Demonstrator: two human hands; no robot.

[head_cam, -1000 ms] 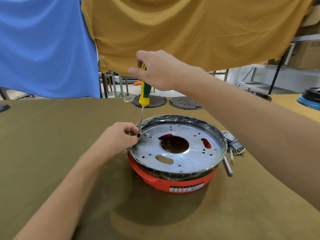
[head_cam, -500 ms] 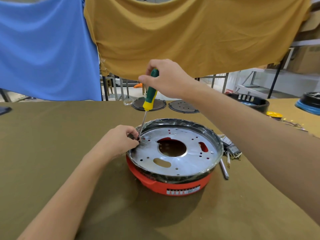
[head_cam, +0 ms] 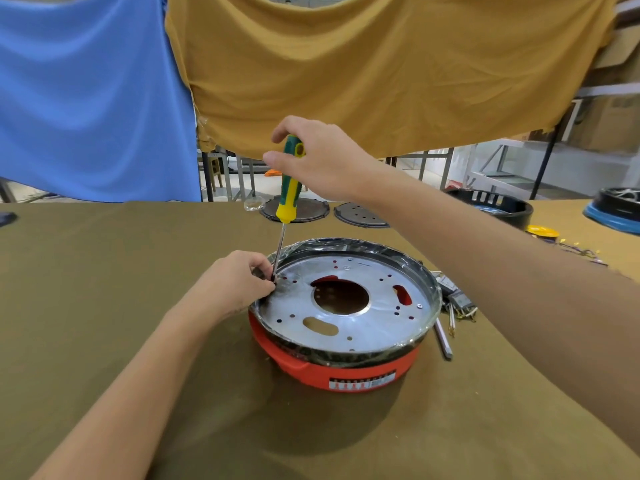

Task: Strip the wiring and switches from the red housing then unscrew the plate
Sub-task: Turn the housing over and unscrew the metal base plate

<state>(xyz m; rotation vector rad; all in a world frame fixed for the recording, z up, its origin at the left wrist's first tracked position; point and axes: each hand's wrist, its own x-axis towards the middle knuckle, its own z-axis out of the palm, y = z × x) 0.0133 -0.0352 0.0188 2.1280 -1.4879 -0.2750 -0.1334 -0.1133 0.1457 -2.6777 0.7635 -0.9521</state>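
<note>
One red housing [head_cam: 349,370] sits near the middle of the bench [head_cam: 104,271], carrying one round silver plate [head_cam: 346,323]. The right hand [head_cam: 322,161] curls its fingers round the top of one green-and-yellow screwdriver [head_cam: 289,192], held nearly upright with its tip at the plate's left rim. The left hand [head_cam: 235,285] pinches at that tip. Two dark discs [head_cam: 360,214] lie at the far edge.

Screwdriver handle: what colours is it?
Green with a yellow lower end, seen on the screwdriver in the head view, gripped by the right hand.
</note>
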